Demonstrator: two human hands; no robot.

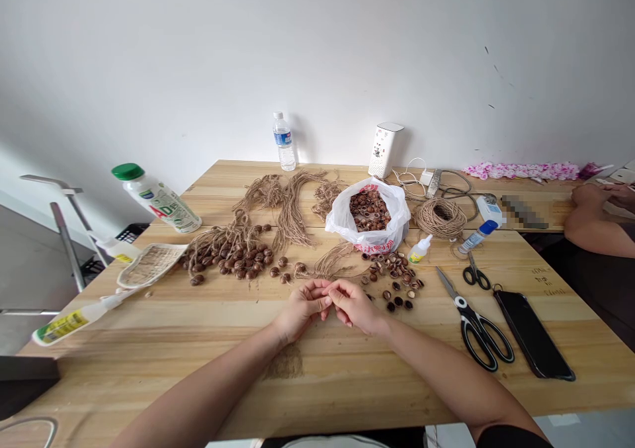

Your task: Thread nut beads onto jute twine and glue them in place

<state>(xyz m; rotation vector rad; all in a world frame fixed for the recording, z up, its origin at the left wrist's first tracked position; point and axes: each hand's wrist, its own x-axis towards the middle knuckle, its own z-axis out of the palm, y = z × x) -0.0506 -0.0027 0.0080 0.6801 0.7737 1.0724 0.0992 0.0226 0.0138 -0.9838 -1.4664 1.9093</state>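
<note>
My left hand and my right hand meet at the fingertips above the near middle of the table. Both are closed in a pinch; whatever lies between the fingers is hidden or too small to make out. Just beyond them rests a loose bunch of cut twine. Brown half nut shells are scattered right of the fingers, some with the hollow side up. On the left lies a heap of round brown nuts tied to twine, with several single nuts near it.
A white plastic bag of shells stands behind the hands, near a twine roll and a small glue bottle. Scissors and a black phone lie at right. Glue bottles are at left. Another person's arm rests far right.
</note>
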